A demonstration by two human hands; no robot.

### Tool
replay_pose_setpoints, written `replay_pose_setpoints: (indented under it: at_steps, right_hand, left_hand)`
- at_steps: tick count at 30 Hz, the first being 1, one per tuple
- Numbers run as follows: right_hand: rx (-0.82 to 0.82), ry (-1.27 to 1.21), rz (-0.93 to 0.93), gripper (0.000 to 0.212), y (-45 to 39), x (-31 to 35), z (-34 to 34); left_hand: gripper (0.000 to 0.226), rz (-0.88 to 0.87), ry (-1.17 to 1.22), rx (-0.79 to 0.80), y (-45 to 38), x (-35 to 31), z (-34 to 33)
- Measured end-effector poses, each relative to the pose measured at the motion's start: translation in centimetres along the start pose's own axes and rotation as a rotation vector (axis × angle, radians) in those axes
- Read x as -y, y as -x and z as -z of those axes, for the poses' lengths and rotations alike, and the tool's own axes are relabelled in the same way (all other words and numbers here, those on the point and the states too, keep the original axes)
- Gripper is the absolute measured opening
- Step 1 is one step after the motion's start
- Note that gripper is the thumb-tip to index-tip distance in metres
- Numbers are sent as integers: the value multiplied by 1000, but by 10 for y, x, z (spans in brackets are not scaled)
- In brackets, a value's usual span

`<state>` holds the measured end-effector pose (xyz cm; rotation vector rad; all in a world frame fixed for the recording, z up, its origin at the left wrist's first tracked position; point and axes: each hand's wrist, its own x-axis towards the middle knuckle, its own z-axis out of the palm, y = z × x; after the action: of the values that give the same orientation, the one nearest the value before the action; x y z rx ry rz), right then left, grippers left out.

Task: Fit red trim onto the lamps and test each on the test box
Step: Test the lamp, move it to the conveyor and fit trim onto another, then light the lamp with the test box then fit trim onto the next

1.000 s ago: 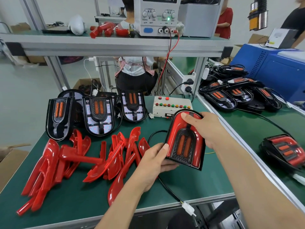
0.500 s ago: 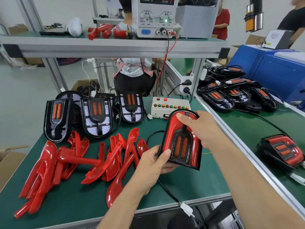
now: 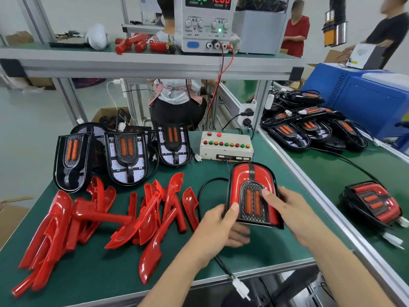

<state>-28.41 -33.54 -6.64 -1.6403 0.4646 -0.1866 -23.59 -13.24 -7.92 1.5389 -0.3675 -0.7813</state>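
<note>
My right hand [image 3: 285, 209] has slid down from the lamp [image 3: 252, 193] top; its thumb now presses the grille (red trim on). Left hand [image 3: 221, 227] grips the lower-left edge.

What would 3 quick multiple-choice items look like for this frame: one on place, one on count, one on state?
1. Where is the test box?
A. On the green table, behind the held lamp
B. On the top shelf
C. On the floor

2. How many lamps without red trim stand in the row at the back left of the table?
A. One
B. Three
C. Six

3. What is the state of the held lamp?
A. Bare, lying flat on the table
B. Red trim on, gripped by both hands
C. Plugged into the test box

Answers:
1. A: the box sits on the table just past the lamp's top edge.
2. B: three bare lamps stand side by side.
3. B: left hand and right hand grip its lower edge; its white plug hangs free.
</note>
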Motion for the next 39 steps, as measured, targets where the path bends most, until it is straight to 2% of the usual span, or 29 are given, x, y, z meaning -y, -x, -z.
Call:
replay_pose_setpoints:
  at_steps: [1,3,5,7,9,11,14,17,20,23,25,28,30,32,34,36,39]
  right_hand:
    - [-42,-19,-10,23,4,-5,3]
    - [-95,-35,-42,23,12,-16,10]
    - [-111,-55,-66,23,22,-24,16]
    - [-117,-29,-68,23,32,-33,21]
    - [-140,-12,-75,21,40,-42,23]
    - [-132,-8,-91,19,45,-47,22]
    - [-74,-2,-124,17,46,-43,17]
    - [-16,81,-153,17,42,-36,15]
    - [23,135,-173,20,39,-34,15]
    - [61,158,-196,24,37,-31,18]
    - [73,220,-180,27,36,-29,19]
    - [40,321,-126,41,36,-31,16]
    - [-77,496,-51,48,37,-30,14]
    - [-278,666,139,42,40,-22,11]
    - [-355,610,377,29,45,-9,4]
    - [-282,442,461,24,47,4,-6]
    - [-112,178,389,27,38,23,-19]
  left_hand:
    - [46,-3,-197,-46,3,-2,-3]
    - [50,-125,-658,-187,10,1,-3]
    - [34,-308,-961,-216,23,12,2]
    - [17,-408,-1088,-75,41,24,6]
    - [27,-420,-1173,108,56,35,13]
    - [33,-456,-1188,215,63,44,22]
    - [38,-489,-1218,285,69,47,32]
    - [30,-694,-1369,173,65,45,30]
    - [11,-660,-1359,131,60,50,23]
    - [8,-796,-1212,-95,63,52,29]
    - [11,-877,-1029,-207,60,49,34]
    - [11,-773,-738,-387,43,25,33]
    - [18,-651,-600,-497,25,4,28]
    - [19,-575,-510,-482,4,-16,24]
    - [19,-530,-459,-437,-12,-32,18]
    - [21,-501,-453,-405,-25,-42,10]
    - [22,-503,-471,-356,-40,-50,-2]
